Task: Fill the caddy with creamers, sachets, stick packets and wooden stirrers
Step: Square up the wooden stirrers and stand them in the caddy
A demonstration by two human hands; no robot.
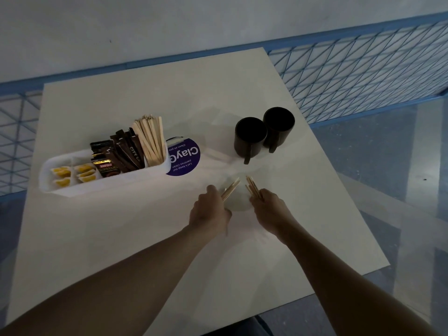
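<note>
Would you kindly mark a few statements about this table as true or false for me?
1. The left hand and the right hand each hold wooden stirrers. True.
2. No stirrers have gone into the caddy. False: a bundle of stirrers stands at the right end of the caddy.
3. Two black mugs stand side by side on the table. True.
4. Creamers fill the right end of the caddy. False: the yellow creamers lie at its left end.

Stirrers are gripped in left hand, more stirrers in right hand; caddy lies left.
</note>
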